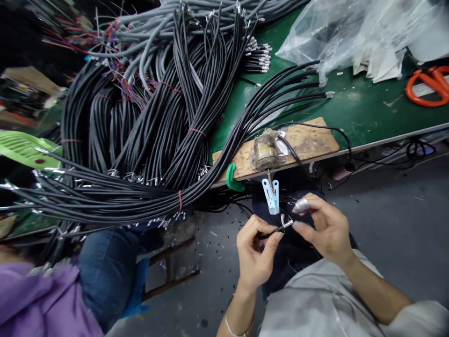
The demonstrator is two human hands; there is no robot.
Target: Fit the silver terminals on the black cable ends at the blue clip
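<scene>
My left hand (257,250) pinches a black cable (271,233) close to its stripped end, between thumb and forefinger. Shiny, silvery wire ends (286,223) stick out past the fingertips, spread in a small fork. Just to their right is my right hand (324,229), its thumb and forefinger apart; the forefinger has a silvery wrap (301,205) round its tip. Above both hands, a light blue clothes-peg-like clip (271,195) hangs from the shaft of a small, grimy motor (264,152) fixed to a wooden board (312,135).
Thick bundles of black cable (168,112) cover the table's left side and overhang its edge. Orange-handled scissors (428,86) and clear plastic bags (336,28) lie at the right. A green clamp (233,179) grips the board edge. Another person in a purple sleeve (45,299) sits at left.
</scene>
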